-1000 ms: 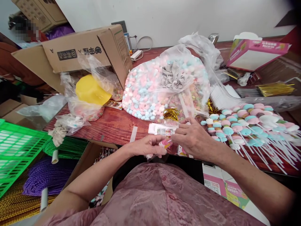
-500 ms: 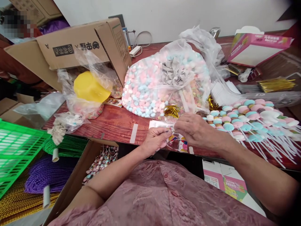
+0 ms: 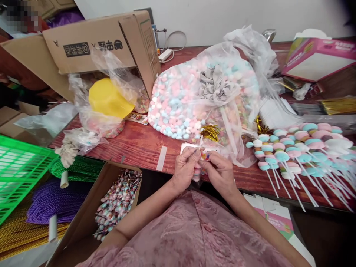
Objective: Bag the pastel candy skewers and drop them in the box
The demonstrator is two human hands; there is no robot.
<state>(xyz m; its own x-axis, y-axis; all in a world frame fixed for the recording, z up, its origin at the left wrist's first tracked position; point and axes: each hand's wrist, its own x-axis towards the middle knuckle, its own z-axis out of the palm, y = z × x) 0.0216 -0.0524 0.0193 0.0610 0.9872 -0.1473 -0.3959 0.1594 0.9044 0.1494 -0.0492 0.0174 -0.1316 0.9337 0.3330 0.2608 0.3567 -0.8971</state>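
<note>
My left hand (image 3: 185,167) and my right hand (image 3: 219,171) are closed together at the near edge of the red wooden table (image 3: 139,142), pinching a small wrapped candy skewer (image 3: 200,159) between them. Its white stick pokes up from my left fingers. A small stack of printed clear wrappers (image 3: 187,147) lies just beyond my hands. A pile of marshmallow skewers (image 3: 294,146) on white sticks lies to the right. Behind my hands sits a big clear bag of pink, blue and white candies (image 3: 191,100).
A carton of wrapped skewers (image 3: 118,202) stands below the table at left. Green crate (image 3: 19,170), purple and gold and green tie bundles (image 3: 52,202) lie further left. A cardboard box (image 3: 91,44), yellow lid in a bag (image 3: 108,98), pink box (image 3: 317,59), gold twist ties (image 3: 210,131).
My right hand drew back left from the table toward my left hand, and both now close on the skewer nearer my body. The view shifted left and down, showing more of the carton.
</note>
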